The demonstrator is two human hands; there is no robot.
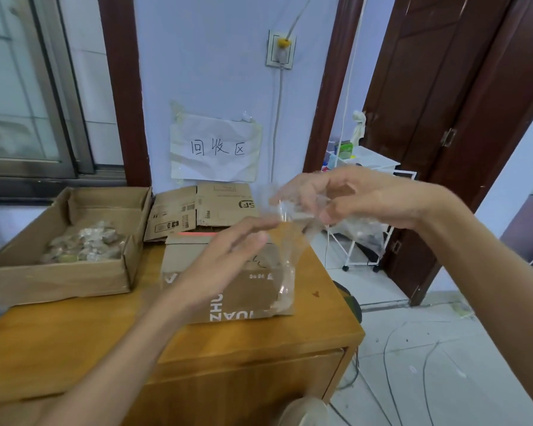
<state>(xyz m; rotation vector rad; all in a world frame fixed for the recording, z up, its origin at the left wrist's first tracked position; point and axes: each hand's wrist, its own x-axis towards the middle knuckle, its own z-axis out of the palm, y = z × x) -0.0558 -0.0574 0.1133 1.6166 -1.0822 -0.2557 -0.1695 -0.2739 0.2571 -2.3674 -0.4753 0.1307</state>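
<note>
Wooden counter (74,342) in a pale-walled room fills the foreground; above it a person's left hand (225,262) reaches forward, its fingers (253,229) straight and close together, tips touching the upper edge of a clear plastic bag (286,265); the right hand (366,198), higher and just beside it, has its fingers (302,186) curled and pinching the top of the same bag, though motion blur softens the detail; the bag hangs in the air between the two hands, over a flattened printed carton (243,299) lying on the counter; to the left stands an open cardboard box (59,281) holding a heap of crumpled clear wrappers (83,244); behind, a flattened SF carton (203,207) leans at the wall; above it a creased paper sign (216,149) reads 回收区; higher up is a wall socket (280,50) with a plug and cable; at right a white wire cart (370,167) stands beside a dark wooden door (443,87).
</note>
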